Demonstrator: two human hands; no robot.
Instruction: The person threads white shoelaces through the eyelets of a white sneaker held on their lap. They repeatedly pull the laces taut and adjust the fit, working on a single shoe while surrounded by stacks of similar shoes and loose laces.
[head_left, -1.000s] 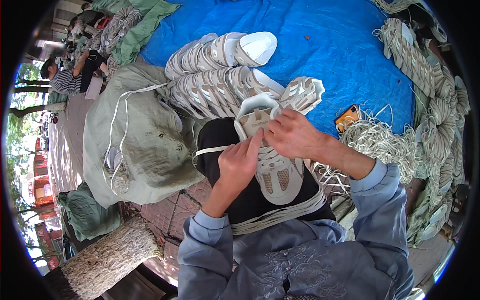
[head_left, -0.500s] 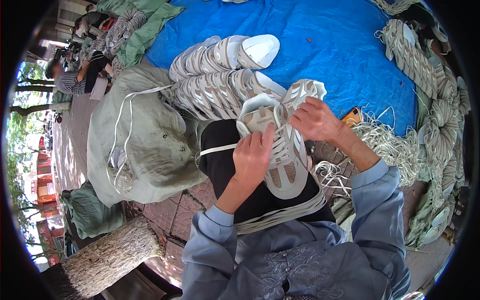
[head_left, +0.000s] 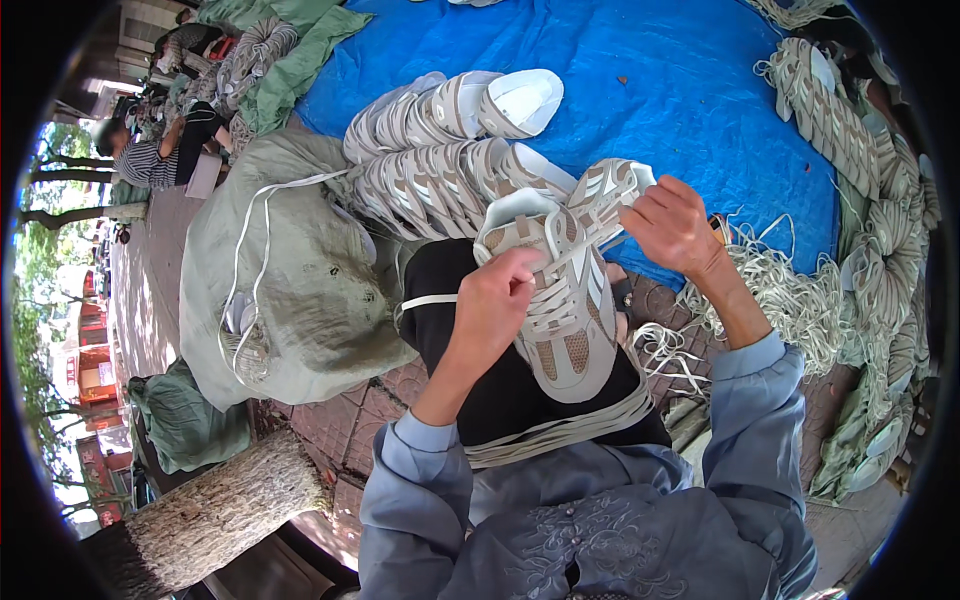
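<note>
A beige and white sneaker, toe toward me, rests on my dark-trousered lap, its white lace threaded through the lower eyelets. My left hand is closed on the sneaker's left side by the tongue, fingertips partly hidden. A white lace strand runs out leftward from beside that hand. Up and to the right of the sneaker, my right hand is closed in a pinch on the shoelace, which stretches taut from the upper eyelets. Just behind, a second sneaker partly shows beside the first.
Rows of nested sneakers lie on a blue tarp. A pale covered sack stands left, a heap of white laces right. More laces cross my lap. A tree trunk is lower left; a person sits far left.
My right hand has moved up and to the right, drawing the lace out from the sneaker. My left hand has shifted slightly up and left along the sneaker's edge.
</note>
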